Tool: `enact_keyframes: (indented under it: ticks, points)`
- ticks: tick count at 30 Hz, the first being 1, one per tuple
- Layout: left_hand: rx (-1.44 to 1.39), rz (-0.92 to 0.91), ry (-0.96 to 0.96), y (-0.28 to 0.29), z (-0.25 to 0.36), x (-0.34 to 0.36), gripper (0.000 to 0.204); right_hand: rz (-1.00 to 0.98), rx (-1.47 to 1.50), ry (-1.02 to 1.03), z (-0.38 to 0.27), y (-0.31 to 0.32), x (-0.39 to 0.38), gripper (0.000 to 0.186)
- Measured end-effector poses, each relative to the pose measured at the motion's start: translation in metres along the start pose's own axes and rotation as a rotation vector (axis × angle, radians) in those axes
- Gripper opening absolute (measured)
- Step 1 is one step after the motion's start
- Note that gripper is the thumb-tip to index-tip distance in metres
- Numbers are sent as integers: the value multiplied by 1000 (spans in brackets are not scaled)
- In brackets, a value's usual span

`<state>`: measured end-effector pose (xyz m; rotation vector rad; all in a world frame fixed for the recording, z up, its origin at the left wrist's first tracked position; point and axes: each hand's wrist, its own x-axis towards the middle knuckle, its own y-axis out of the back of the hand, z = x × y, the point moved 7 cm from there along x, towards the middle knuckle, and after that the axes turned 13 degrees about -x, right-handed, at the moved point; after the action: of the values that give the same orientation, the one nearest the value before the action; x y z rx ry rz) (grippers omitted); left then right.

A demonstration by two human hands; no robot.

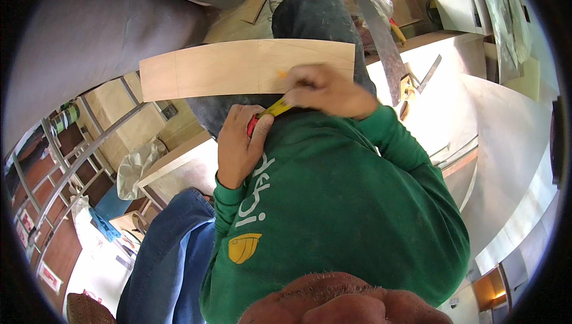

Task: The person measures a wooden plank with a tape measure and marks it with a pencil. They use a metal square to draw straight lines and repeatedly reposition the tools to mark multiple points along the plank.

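My left hand (239, 145) is wrapped round a small red tape measure (252, 125) in front of my chest. Its yellow blade (277, 107) runs out a short way to the fingers of my right hand (328, 91), which are closed and smeared by motion. A small orange tip (282, 75) shows beside those fingers; what it belongs to is hidden. Just beyond both hands, a pale wooden board (208, 69) with a gently curved far edge and thin pencil lines across it rests over my thighs. The right hand partly covers its near right part.
A handsaw (381, 44) lies at the upper right, near a square (429, 73) with a metal blade. A metal ladder-like frame (89, 127) stands at left. Blue-jeaned legs (173, 252) of another person are close at lower left. A grey padded seat (89, 50) fills the upper left.
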<state>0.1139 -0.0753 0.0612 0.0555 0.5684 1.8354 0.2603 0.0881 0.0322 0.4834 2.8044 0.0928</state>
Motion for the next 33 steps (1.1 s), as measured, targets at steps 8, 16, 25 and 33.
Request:
enact_keyframes:
  ticks: [8, 16, 25, 33]
  points:
    - [220, -280, 87, -60, 12, 28, 27, 306, -191, -268, 41, 110, -56, 30]
    - [113, -769, -518, -128, 8, 54, 25, 688, -184, -189, 57, 124, -65, 34]
    - [-393, -733, 257, -192, 3, 50, 37, 696, -146, -128, 105, 116, -59, 25]
    - [-120, -838, -257, -206, 18, 46, 32, 637, -107, -232, 110, 121, -66, 18]
